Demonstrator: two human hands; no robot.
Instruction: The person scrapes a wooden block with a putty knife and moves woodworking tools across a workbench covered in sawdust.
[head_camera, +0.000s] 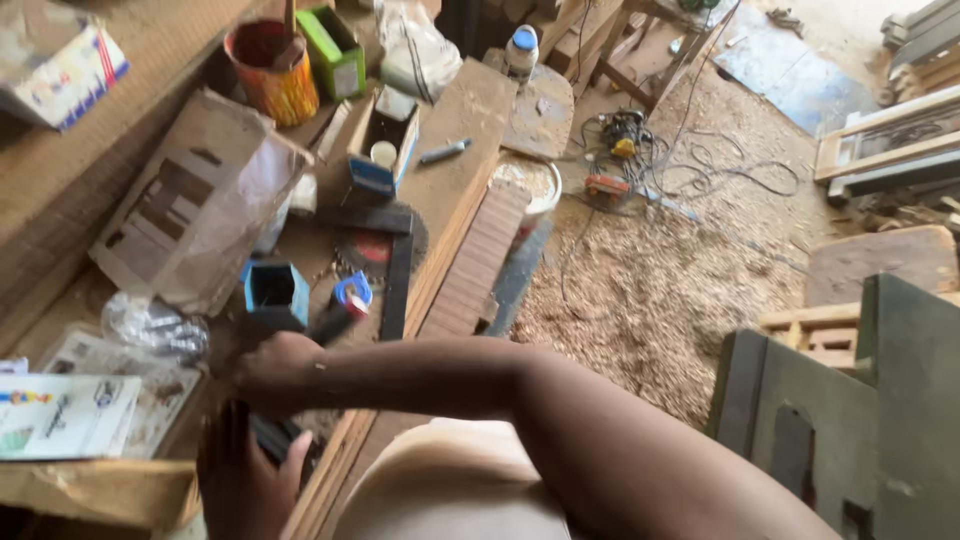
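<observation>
- Right hand (278, 372) — reaches across the body to the cluttered desk (460, 150), knuckles up, fingers curled down at the desk edge; what it grips, if anything, cannot be told from this view.
- Left hand (240, 480) — at 7 o'clock in the frame, just below the right hand, closed around a dark flat object (275, 438) whose kind cannot be made out.
- The two hands sit close together, the dark object between them.
- Blue open-topped box (274, 293) stands at 12 o'clock from the right hand, just beside it; a blue tape roll (353, 292) lies at 1 o'clock from that hand.
- Black steel square (392, 262) lies flat on the desk beyond the tape roll, its long arm pointing toward the person.
- Ribbed wooden board (480, 262) lies along the desk's right edge, at 2 o'clock from the hands.
- Torn cardboard packet with clear film (190, 205) at 11 o'clock; crumpled clear plastic (155, 325) and printed papers (65, 410) at 9 o'clock from the hands.
- Far end of the desk, 12 o'clock: an orange tin (272, 70) holding a brush handle, a green box (335, 50), a small open carton (382, 145).
- Floor at 3 o'clock — covered in wood shavings (650, 290), with a power tool and tangled cables (625, 135).
- Green machine (860, 400) at 4 o'clock.
</observation>
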